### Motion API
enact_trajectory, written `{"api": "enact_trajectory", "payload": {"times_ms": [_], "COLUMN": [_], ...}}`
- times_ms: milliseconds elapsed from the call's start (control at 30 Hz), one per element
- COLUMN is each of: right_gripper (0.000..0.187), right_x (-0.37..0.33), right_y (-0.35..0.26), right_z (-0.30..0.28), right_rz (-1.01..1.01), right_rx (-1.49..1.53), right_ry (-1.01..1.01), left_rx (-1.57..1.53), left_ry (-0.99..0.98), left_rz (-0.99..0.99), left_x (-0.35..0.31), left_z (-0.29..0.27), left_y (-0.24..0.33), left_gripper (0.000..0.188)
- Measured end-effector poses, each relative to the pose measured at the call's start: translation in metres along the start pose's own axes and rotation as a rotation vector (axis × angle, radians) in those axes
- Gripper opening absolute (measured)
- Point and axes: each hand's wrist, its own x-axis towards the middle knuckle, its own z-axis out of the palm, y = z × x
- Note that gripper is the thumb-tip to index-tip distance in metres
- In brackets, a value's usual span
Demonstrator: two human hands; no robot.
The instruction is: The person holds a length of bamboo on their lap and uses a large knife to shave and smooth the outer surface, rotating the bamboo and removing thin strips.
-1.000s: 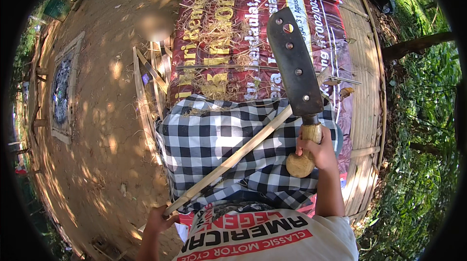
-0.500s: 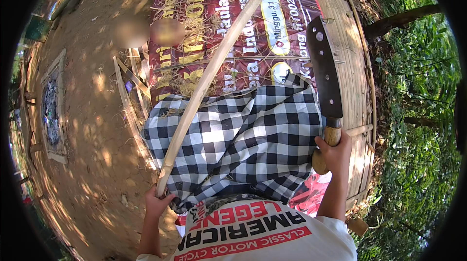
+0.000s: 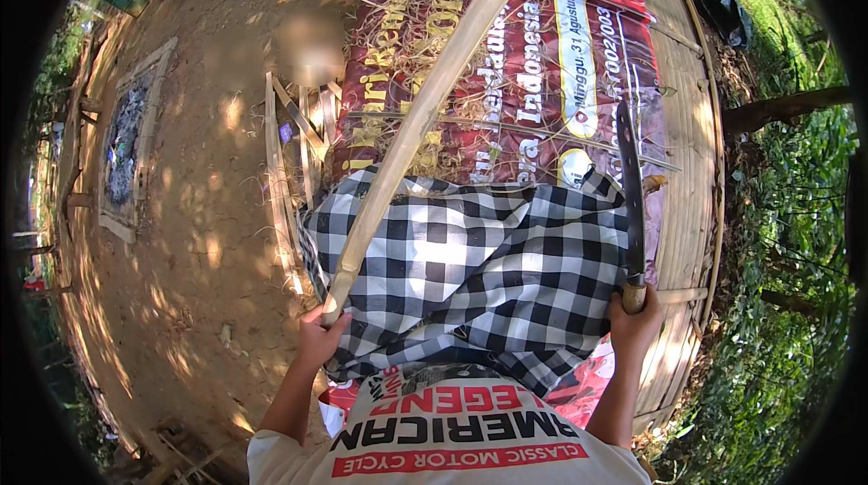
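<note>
My left hand point(image 3: 322, 333) is closed round the near end of a long pale wooden stick point(image 3: 407, 137), which slants up and away to the right over my lap. In my right hand point(image 3: 635, 320) is the wooden handle of a large knife point(image 3: 631, 191) with a dark, holed blade. The blade points away from me, its narrow edge mostly turned toward the view. A black-and-white checked cloth point(image 3: 470, 259) covers my lap and legs, beneath the stick. Stick and knife are apart from each other.
A dark red printed banner point(image 3: 542, 51), strewn with thin wood shavings point(image 3: 398, 78), lies on a bamboo platform point(image 3: 692, 178). Split wood pieces point(image 3: 274, 160) lean at its left edge. Bare earth point(image 3: 199, 241) spreads left, with a framed ash bed point(image 3: 127, 141). Green plants point(image 3: 787, 349) grow on the right.
The knife has turned from showing its broad side to nearly edge-on, and sits slightly lower. The stick's near end has risen with my left hand. The whole view has shifted.
</note>
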Motion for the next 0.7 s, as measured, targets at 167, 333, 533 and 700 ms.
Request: {"api": "enact_trajectory", "payload": {"times_ms": [167, 333, 533, 700], "right_gripper": [0.024, 0.028, 0.037, 0.041], "right_x": [0.015, 0.047, 0.038, 0.041], "right_y": [0.035, 0.081, 0.136, 0.205], "right_z": [-0.016, -0.073, -0.13, -0.132], "right_rz": [0.134, 0.192, 0.324, 0.361], "right_rx": [0.264, 0.414, 0.447, 0.488], "right_ry": [0.117, 0.321, 0.482, 0.518], "left_rx": [-0.001, -0.059, -0.155, -0.096], "left_ry": [-0.011, -0.064, -0.33, -0.562], "left_rz": [0.274, 0.179, 0.099, 0.174], "left_x": [0.014, 0.005, -0.022, -0.042], "left_z": [-0.012, 0.017, 0.054, 0.083], "left_y": [0.046, 0.124, 0.142, 0.153], "left_gripper": [0.013, 0.013, 0.015, 0.016]}}
